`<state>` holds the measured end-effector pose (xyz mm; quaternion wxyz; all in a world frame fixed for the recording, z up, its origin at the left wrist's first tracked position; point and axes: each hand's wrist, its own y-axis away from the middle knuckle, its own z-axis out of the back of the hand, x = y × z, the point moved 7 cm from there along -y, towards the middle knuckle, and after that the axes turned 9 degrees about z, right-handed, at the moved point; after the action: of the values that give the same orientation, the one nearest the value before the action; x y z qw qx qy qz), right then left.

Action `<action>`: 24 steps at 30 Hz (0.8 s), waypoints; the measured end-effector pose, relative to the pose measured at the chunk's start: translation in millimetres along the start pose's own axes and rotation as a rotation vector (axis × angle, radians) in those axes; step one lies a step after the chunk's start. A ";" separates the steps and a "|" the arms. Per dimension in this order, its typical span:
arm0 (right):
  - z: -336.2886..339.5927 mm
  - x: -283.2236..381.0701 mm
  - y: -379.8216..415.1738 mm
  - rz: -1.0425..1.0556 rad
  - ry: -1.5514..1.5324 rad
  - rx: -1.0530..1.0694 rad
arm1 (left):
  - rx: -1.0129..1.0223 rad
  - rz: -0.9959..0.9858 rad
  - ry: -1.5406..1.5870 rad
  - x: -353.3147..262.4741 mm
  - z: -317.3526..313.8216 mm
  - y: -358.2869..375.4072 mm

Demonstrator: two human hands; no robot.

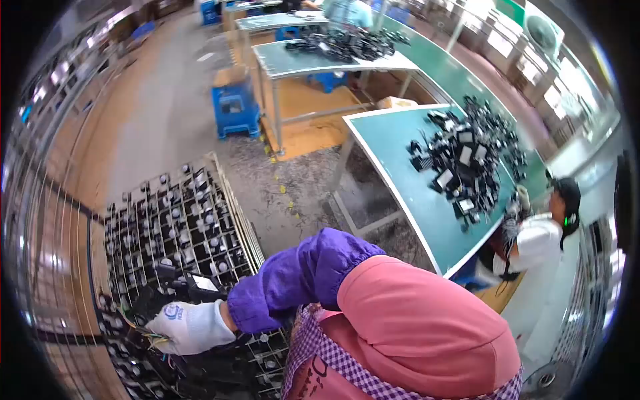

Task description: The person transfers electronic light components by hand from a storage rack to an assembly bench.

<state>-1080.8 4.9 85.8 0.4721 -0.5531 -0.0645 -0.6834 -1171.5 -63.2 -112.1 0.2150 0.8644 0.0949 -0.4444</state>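
My right hand [190, 327], in a white glove with a blue printed mark, reaches across from the lower middle. A purple sleeve cover [287, 283] is over the forearm. The fingers are closed around a few thin coloured wires [143, 333] at the left of the glove. Just above the hand lies a black device with a white label [201, 283]. Dark parts and cords [207, 373] lie below the glove. All this is over a grid rack [217, 180] whose cells hold many small black and white pieces. My left hand is not in view.
A green-topped table [387, 133] at the right carries a heap of black adapters [467, 160], with a co-worker [540, 237] beside it. Farther back stand another piled table [277, 60] and a blue stool [235, 110]. Wire shelving [47, 233] lines the left.
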 end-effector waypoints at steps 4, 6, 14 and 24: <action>54.4 6.8 33.3 -0.056 0.012 -0.150 | 0.174 0.121 -0.014 24.5 -55.7 -8.4; 83.1 3.7 56.3 -0.122 0.032 -0.210 | 0.254 0.181 -0.020 38.2 -83.6 -7.8; 224.6 18.9 221.5 -0.387 0.218 -0.647 | 0.576 0.473 -0.051 122.5 -212.6 19.8; 375.3 21.9 484.8 -0.740 0.548 -1.221 | 0.949 0.830 -0.097 259.9 -432.8 87.9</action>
<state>-471.3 -43.3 35.8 -0.1781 -0.4691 0.2630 -0.8241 -672.8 49.0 -75.3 -0.0332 0.8093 -0.4656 -0.3566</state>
